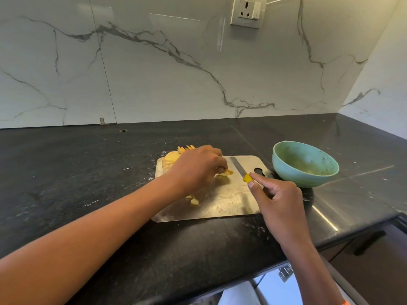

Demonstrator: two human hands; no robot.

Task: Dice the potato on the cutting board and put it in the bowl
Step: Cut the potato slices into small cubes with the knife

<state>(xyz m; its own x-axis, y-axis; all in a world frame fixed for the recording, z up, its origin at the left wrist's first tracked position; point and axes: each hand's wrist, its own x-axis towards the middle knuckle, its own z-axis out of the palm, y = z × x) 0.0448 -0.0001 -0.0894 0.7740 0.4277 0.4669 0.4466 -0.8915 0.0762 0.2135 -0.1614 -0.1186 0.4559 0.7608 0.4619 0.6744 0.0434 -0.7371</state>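
The potato (170, 160) sits at the far left end of the cutting board (222, 208), already sliced, with pale yellow rounds fanned at the board's edge and a few strips sticking up behind your left hand (198, 170). That hand lies over the middle of the pile, fingers curled down, and its fingertips pinch a small potato piece (228, 172) just above the board's surface. More cut bits (194, 200) lie on the board under your left wrist, nearer to you.

Your right hand (278, 200) grips the knife (239, 168) by its yellow handle, with the index finger stretched along the top toward the blade. The blade lies low over the board, pointing away from you and a little to the left, just beside the pinched piece; you cannot tell whether its edge touches the metal.

The board is a steel sheet with a cut-out hole at its far right corner, and it rests on the black countertop (88, 172). The bowl (305, 164), pale green, stands on the countertop just beside the board's right end, upright. Behind it all runs a white marble wall (154, 73) with a wall socket (247, 12) high up.
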